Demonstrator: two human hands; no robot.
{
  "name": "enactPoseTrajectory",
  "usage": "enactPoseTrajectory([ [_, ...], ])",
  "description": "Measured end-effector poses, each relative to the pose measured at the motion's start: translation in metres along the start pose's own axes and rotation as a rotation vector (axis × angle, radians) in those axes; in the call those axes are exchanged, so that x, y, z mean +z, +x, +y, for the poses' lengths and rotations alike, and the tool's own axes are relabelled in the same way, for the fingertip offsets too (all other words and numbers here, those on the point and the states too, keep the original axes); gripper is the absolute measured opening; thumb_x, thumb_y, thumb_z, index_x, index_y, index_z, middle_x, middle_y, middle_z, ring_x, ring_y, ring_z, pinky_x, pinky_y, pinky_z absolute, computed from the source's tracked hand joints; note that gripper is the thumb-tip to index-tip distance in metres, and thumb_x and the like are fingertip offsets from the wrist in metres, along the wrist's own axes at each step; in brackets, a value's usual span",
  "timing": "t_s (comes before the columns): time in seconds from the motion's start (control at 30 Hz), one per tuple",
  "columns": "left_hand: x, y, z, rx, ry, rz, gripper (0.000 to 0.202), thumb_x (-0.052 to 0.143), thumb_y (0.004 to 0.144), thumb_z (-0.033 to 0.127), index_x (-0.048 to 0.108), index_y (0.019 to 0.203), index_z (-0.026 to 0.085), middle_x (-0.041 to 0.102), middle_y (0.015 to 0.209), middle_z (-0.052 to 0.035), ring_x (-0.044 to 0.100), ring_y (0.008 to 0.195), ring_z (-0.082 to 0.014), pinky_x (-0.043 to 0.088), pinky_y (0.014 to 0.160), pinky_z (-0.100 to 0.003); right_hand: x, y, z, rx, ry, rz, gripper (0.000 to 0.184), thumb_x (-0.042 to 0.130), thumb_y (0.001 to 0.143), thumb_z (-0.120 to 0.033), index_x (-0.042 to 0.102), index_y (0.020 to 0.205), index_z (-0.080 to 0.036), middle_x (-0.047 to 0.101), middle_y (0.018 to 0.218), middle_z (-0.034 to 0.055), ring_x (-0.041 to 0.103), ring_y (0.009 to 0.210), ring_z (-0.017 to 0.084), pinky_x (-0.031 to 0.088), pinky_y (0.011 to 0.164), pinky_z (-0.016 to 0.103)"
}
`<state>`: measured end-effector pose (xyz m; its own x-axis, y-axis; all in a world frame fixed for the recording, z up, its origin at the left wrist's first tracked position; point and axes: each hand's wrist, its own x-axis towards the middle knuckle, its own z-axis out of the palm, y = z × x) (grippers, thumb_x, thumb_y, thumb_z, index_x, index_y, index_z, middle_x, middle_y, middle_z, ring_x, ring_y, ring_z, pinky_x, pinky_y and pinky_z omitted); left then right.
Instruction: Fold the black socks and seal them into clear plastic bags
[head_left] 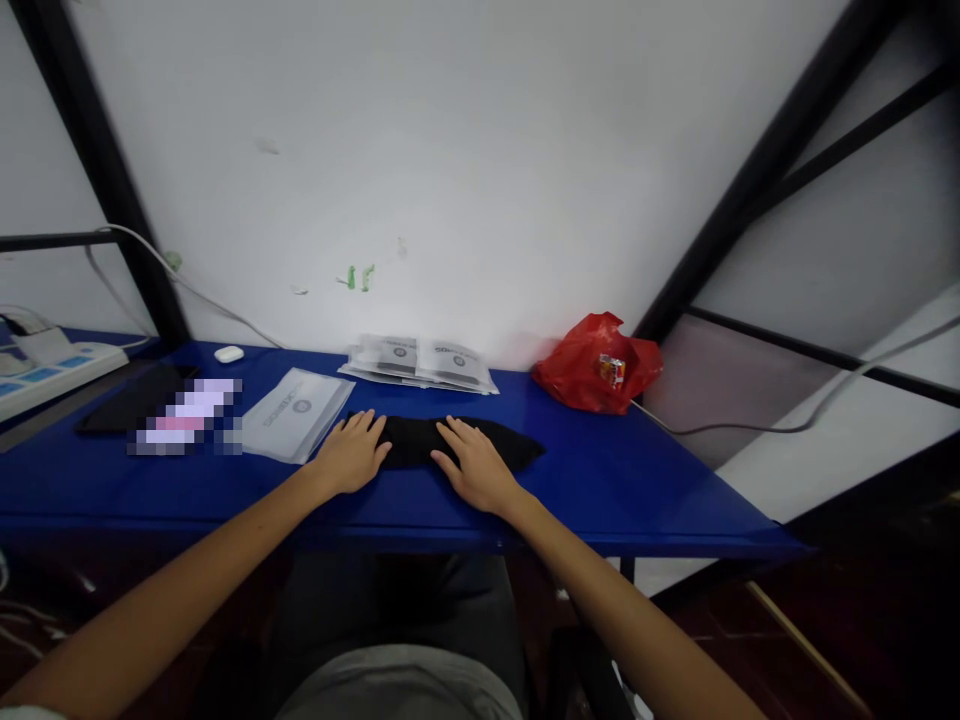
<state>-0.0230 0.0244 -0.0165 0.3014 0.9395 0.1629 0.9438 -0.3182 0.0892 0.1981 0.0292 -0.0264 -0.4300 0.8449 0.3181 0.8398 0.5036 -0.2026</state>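
A long, flat piece of black cloth (412,440), sock-like in outline, lies crosswise on the blue table near its front edge. Its right end tapers to a blunt point. My left hand (351,452) rests palm down on the cloth's left end, fingers stretched out, and hides part of it. Over its middle to right part lies my right hand (476,465), also flat with the fingers spread. Neither hand grips anything. Just left of my left hand is a frosted plastic packet (296,415) with a printed logo.
Several similar packets (420,362) lie stacked against the wall. A red plastic bag (600,365) stands at the back right of the blue table (622,490). Leftward are a white earbud case (229,354), a blurred-out phone (187,415), a dark flat object (135,400) and a power strip (64,375).
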Motion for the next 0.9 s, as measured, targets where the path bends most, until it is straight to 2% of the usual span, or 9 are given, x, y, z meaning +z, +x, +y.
enactPoseTrajectory([
  [0.1,0.005,-0.002,-0.002,-0.057,-0.027,-0.105,0.054,0.027,0.095,0.038,0.034,0.140,0.010,0.031,0.147,-0.0185,0.026,0.137,-0.0302,0.026,0.106,-0.049,0.004,-0.004,0.019,0.049,0.014,-0.078,0.056,0.035,0.092,-0.049,0.040,0.138,-0.017,0.035,0.146,0.0136,0.028,0.137,0.027,0.025,0.111,0.048],
  [0.23,-0.001,-0.003,-0.002,-0.069,-0.042,-0.166,0.056,0.026,0.094,0.037,0.032,0.141,0.008,0.027,0.148,-0.0193,0.023,0.138,-0.0314,0.024,0.106,-0.052,-0.003,-0.006,0.057,0.120,0.013,-0.105,0.055,0.030,0.094,-0.049,0.038,0.139,-0.020,0.036,0.146,0.0115,0.028,0.137,0.025,0.023,0.111,0.049],
  [0.33,-0.012,-0.006,0.000,-0.039,-0.047,-0.179,0.051,0.031,0.092,0.034,0.041,0.135,0.008,0.036,0.144,-0.0211,0.033,0.133,-0.0334,0.028,0.104,-0.051,-0.007,-0.007,0.083,0.181,-0.018,-0.096,0.051,0.032,0.094,-0.045,0.042,0.137,-0.020,0.039,0.144,0.0112,0.030,0.136,0.025,0.024,0.110,0.050],
  [0.47,-0.028,-0.009,-0.002,0.019,-0.087,-0.192,0.039,0.040,0.088,0.032,0.058,0.117,0.013,0.058,0.124,-0.0183,0.055,0.112,-0.0321,0.041,0.090,-0.044,-0.010,-0.003,0.109,0.268,-0.068,-0.051,0.057,0.045,0.089,-0.048,0.044,0.135,-0.015,0.040,0.143,0.0156,0.032,0.135,0.028,0.026,0.109,0.050],
  [0.6,-0.035,-0.009,-0.006,0.013,-0.196,-0.234,0.042,0.053,0.079,0.042,0.061,0.109,0.014,0.062,0.114,-0.0145,0.059,0.103,-0.0279,0.045,0.083,-0.035,-0.012,0.005,0.124,0.306,-0.051,-0.001,0.059,0.054,0.085,-0.046,0.048,0.131,-0.010,0.044,0.139,0.0189,0.037,0.132,0.029,0.029,0.109,0.044],
  [0.73,-0.035,-0.008,-0.004,-0.112,-0.316,-0.297,0.050,0.059,0.068,0.055,0.062,0.099,0.016,0.068,0.095,-0.0110,0.064,0.083,-0.0245,0.045,0.064,-0.029,-0.010,0.009,0.130,0.322,0.017,0.078,0.055,0.059,0.082,-0.044,0.053,0.127,-0.013,0.050,0.135,0.0171,0.043,0.128,0.027,0.034,0.106,0.043],
  [0.9,-0.038,-0.008,0.004,-0.141,-0.435,-0.424,0.033,0.059,0.066,0.051,0.062,0.071,0.019,0.067,0.071,-0.0047,0.062,0.064,-0.0198,0.038,0.049,-0.027,-0.009,0.005,0.129,0.331,0.041,0.158,0.050,0.062,0.079,-0.044,0.058,0.121,-0.018,0.057,0.129,0.0135,0.051,0.121,0.027,0.039,0.101,0.044],
])
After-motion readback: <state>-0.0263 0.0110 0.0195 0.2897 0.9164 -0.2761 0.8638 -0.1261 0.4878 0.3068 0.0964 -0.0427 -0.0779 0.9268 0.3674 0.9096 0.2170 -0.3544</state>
